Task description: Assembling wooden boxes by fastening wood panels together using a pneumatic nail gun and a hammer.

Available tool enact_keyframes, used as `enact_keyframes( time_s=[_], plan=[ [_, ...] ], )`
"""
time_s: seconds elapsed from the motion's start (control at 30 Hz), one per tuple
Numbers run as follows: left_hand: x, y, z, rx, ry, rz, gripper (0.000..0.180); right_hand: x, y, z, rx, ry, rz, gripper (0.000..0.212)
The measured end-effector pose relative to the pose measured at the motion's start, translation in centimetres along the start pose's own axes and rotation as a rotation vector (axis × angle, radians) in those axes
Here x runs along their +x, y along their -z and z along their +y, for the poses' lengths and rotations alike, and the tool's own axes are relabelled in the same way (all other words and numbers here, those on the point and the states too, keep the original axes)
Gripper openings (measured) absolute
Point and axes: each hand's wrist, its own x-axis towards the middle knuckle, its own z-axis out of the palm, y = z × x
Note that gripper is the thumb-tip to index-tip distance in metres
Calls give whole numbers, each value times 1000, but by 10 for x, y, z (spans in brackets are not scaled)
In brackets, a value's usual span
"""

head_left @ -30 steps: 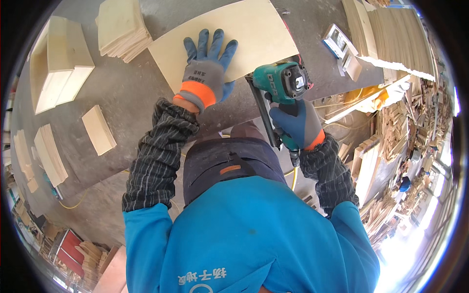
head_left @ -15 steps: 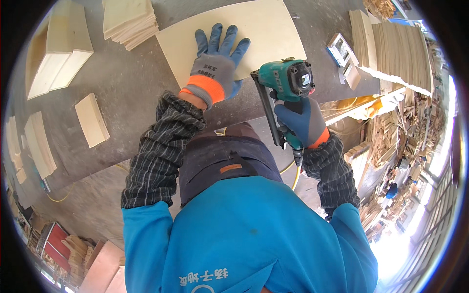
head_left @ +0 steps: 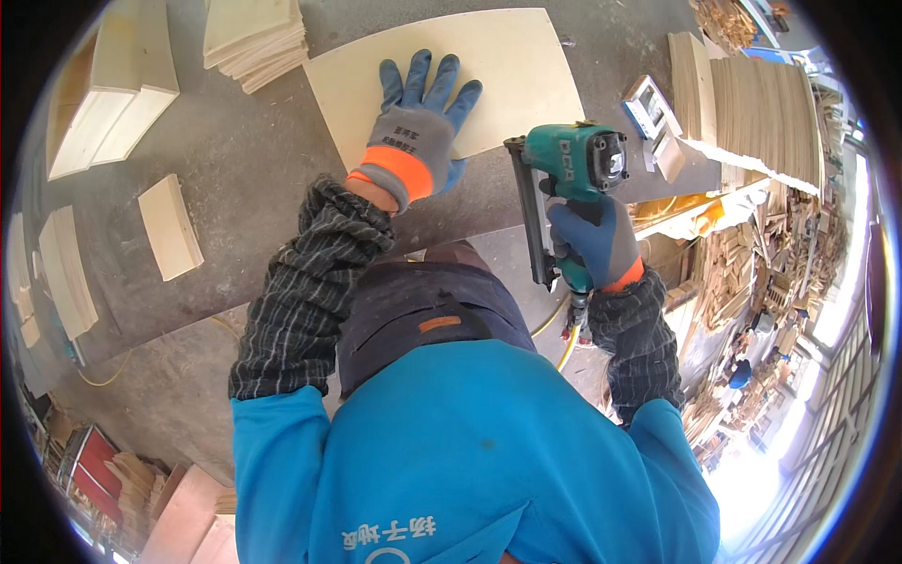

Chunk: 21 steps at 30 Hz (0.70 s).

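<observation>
L hand (head_left: 416, 127) lay flat, fingers spread, on pale plywood panel (head_left: 507, 66). R hand (head_left: 594, 240) gripped teal nail gun (head_left: 568, 174) w/ fingers closed, beside panel edge.

Smooth pale wood panel (head_left: 470, 80); glossy green plastic nailer (head_left: 573, 164).

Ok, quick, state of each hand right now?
Left hand: open, fingers spread, pressed flat on the pale board.
Right hand: closed around the grip of the green nail gun.
</observation>
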Motion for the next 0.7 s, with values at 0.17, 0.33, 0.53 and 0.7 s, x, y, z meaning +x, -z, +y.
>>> enact_keyframes(
  time_s=[0.17,0.33,0.53,0.7],
  plan=[
    [1,-1,1,33,30,-33,96,6,15,5,84,-8,-14,29],
    [2,0,1,-64,11,7,99,12,19,9,63,-10,17,30],
    [2,-1,1,-68,6,29,99,14,20,6,60,-10,-8,36],
    [3,3,2,-65,1,51,98,18,23,6,45,-13,-23,40]
  ],
)
